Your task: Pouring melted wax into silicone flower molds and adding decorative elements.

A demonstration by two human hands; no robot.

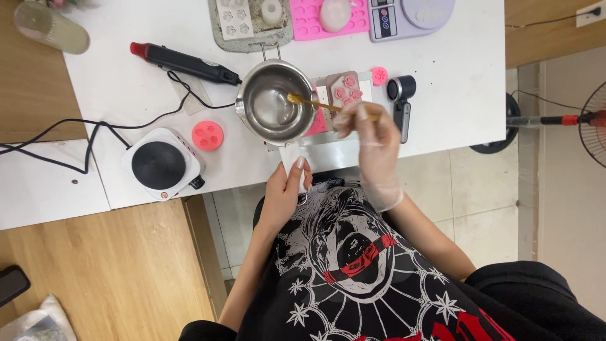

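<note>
The right hand [372, 136], in a thin clear disposable glove, has its fingers closed around the end of a slim golden-brown stick [315, 103]. The stick reaches leftward from the hand, and its far tip lies inside a round stainless-steel pot [276, 101] that holds a shallow clear liquid. The pot sits near the front edge of the white table [454, 76], with a wire handle showing at its far rim.

The bare left hand [284, 192] is lower, just below the pot, at the table's front edge. Its fingers are curled around a white strip-like piece [291, 159] that runs up toward the pot's underside; whether this is the pot's handle or a cloth cannot be told.

Just beside the pot on the right lies a brownish rectangular mould with pink flower shapes [344, 89], and beyond it a small black and grey handheld device [400, 101]. To the pot's left are a black heat gun with a red tip [186, 63], a round pink silicone mould [207, 135] and a small white electric hotplate with a black top [162, 164]. A pink tray mould [309, 19] and a grey digital kitchen scale [410, 16] stand at the table's far edge.
</note>
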